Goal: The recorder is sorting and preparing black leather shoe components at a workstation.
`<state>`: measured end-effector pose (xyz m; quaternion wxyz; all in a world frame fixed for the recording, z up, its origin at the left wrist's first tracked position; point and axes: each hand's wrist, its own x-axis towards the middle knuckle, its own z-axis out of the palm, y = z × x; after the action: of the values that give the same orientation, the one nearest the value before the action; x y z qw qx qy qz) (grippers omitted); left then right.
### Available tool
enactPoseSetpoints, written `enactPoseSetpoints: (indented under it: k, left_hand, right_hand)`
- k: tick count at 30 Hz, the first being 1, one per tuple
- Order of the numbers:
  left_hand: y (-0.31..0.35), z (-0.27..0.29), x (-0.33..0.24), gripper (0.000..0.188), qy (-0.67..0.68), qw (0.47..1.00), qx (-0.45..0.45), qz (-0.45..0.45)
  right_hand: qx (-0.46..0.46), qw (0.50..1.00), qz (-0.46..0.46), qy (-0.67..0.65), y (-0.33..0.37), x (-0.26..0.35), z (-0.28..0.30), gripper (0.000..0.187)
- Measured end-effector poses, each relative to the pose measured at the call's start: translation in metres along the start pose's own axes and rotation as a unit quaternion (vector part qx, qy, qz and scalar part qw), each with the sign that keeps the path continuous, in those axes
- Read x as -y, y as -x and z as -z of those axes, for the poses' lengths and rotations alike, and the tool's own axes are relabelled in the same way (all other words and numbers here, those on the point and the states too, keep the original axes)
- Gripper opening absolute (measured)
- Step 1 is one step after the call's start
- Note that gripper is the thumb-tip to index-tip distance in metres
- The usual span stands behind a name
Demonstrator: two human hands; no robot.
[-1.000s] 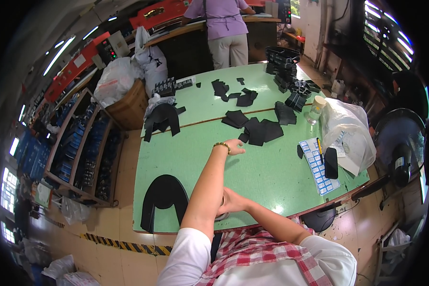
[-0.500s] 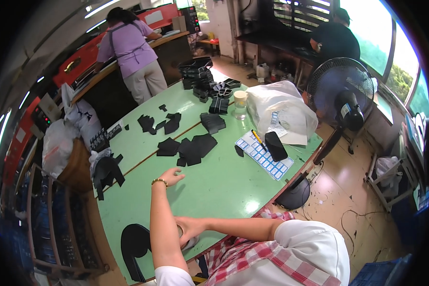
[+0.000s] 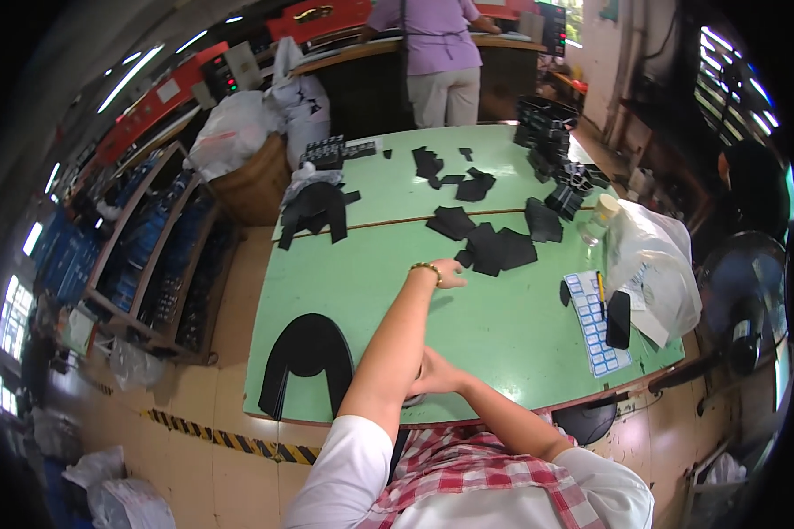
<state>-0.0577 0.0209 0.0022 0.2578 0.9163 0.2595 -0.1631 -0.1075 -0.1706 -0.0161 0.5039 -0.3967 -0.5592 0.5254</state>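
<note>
Black flat cut-outs (image 3: 500, 247) lie on the desk (image 3: 520, 331), just beyond my loosely spread left grip (image 3: 451, 272), likely light, pliable, best held by an edge; my right grip (image 3: 439, 375) I cannot tell.

Wide fisheye up at head height, close over the near edge of the broad, flat, pale green surface (image 3: 344, 282), peering down and forward across it!

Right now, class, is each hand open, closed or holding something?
Left hand: loosely open, no held thing visible.
Right hand: partly hidden behind left forearm, cannot be told.
</note>
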Motion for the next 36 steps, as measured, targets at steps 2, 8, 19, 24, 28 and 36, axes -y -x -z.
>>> enactPoseSetpoints:
  k: [2, 8, 19, 24, 28, 36]
  left_hand:
    - [0.002, 0.001, -0.003, 0.058, -0.008, 1.000, 0.015, 0.004]
    - [0.002, 0.001, -0.004, 0.058, -0.010, 1.000, 0.019, 0.023]
    - [-0.001, 0.000, -0.010, 0.057, -0.014, 0.998, 0.043, 0.048]
    - [-0.003, -0.004, 0.003, 0.060, -0.017, 0.999, 0.032, 0.025]
    - [0.000, 0.000, 0.003, 0.059, -0.012, 0.999, 0.032, 0.023]
    - [-0.001, -0.002, 0.001, 0.058, -0.014, 0.999, 0.032, 0.015]
  right_hand:
    - [0.011, 1.000, -0.002, 0.011, 0.000, -0.001, 0.002, 0.090]
    - [0.027, 0.999, -0.032, -0.018, -0.001, 0.009, 0.000, 0.087]
    - [0.041, 0.998, -0.047, -0.011, -0.002, 0.010, 0.002, 0.081]
    - [0.010, 0.997, -0.053, -0.062, -0.001, 0.019, -0.006, 0.077]
    - [0.017, 0.998, -0.040, -0.038, -0.002, 0.014, -0.001, 0.081]
    - [0.010, 1.000, -0.004, 0.026, -0.001, 0.009, 0.001, 0.086]
